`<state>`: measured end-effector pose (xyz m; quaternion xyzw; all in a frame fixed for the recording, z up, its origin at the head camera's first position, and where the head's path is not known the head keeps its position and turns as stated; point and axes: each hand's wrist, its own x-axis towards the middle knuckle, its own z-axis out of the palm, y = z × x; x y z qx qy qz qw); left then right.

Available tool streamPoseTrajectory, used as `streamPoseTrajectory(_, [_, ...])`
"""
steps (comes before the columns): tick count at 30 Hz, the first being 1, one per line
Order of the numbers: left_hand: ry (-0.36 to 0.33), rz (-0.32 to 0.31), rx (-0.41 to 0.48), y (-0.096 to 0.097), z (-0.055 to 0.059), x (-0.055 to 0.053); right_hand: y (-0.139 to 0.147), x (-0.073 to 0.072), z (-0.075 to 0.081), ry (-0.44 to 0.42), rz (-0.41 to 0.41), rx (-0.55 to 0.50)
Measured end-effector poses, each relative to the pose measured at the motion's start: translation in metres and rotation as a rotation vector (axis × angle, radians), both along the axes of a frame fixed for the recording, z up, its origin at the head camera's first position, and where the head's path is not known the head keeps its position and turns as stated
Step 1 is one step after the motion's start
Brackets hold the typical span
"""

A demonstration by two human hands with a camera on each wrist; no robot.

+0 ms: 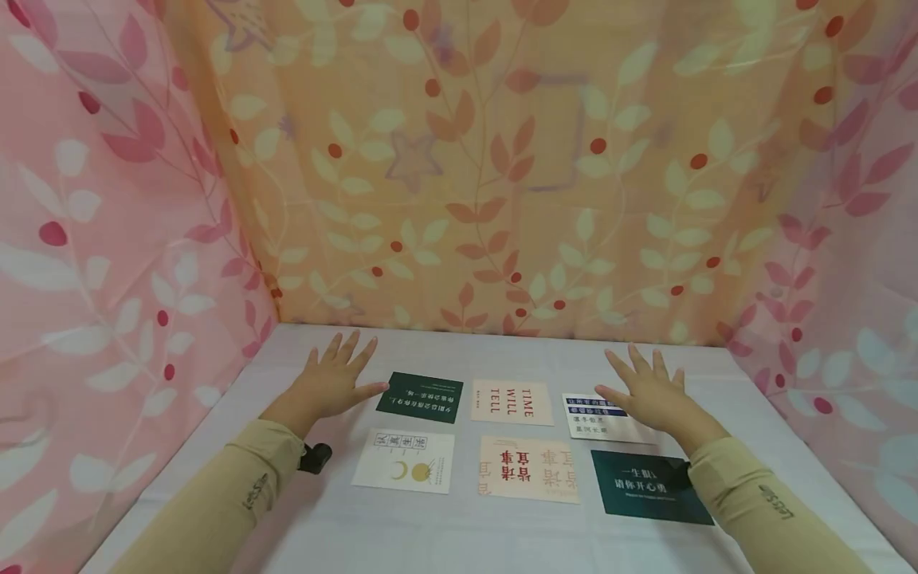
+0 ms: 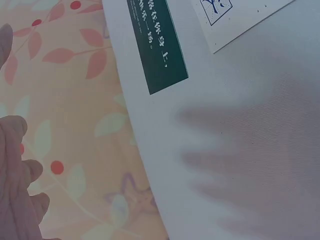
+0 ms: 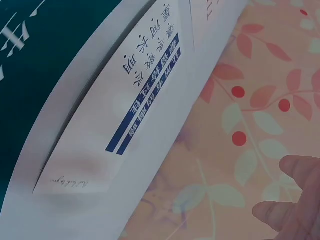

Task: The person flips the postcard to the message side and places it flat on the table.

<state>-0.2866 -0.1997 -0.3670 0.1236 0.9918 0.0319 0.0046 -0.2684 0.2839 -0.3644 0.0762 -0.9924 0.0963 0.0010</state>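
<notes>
White tabletop [image 1: 430, 538], head view: left hand [image 1: 330, 388] and right hand [image 1: 649, 392] both splayed wide, gripping nothing. Six cards, mostly between them: green card [image 1: 423, 397] at left thumb, moon card [image 1: 403, 462] nearer left wrist, TIME WILL TELL card [image 1: 511, 401] and red-character card [image 1: 528, 470] midway, striped card [image 1: 606, 429] partly hidden by right hand, teal card [image 1: 631, 486] by right wrist. Spaced apart, probably so faces stay readable.

Left wrist view: blurry shadow beyond fingers; hand likely held above table.

Right wrist view: striped card beside teal card; fingertips apart from both.
</notes>
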Motion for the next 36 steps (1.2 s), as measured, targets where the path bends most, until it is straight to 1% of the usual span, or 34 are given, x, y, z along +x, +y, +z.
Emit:
streamPoseTrajectory(5, [0.011, -0.005, 0.003, 0.001, 0.0, -0.001, -0.004, -0.004, -0.002, 0.005, 0.001, -0.002])
streamPoseTrajectory(12, [0.014, 0.009, 0.015, -0.001, -0.003, -0.002, -0.012, -0.009, -0.002, 0.003, 0.014, -0.023])
streamPoseTrajectory(21, [0.043, -0.012, -0.005, 0.0, -0.006, -0.004, -0.024, -0.012, 0.001, -0.005, 0.026, -0.028])
streamPoseTrajectory(25, [0.03, -0.006, 0.005, 0.001, -0.005, -0.004, -0.028, -0.016, 0.0, 0.002, 0.041, -0.032])
streamPoseTrajectory(30, [0.011, 0.003, 0.024, 0.004, -0.006, -0.006, -0.033, -0.02, -0.001, 0.01, 0.057, -0.035])
streamPoseTrajectory(36, [0.024, 0.001, 0.028, 0.003, -0.008, -0.006, -0.044, -0.023, 0.0, 0.016, 0.07, -0.036])
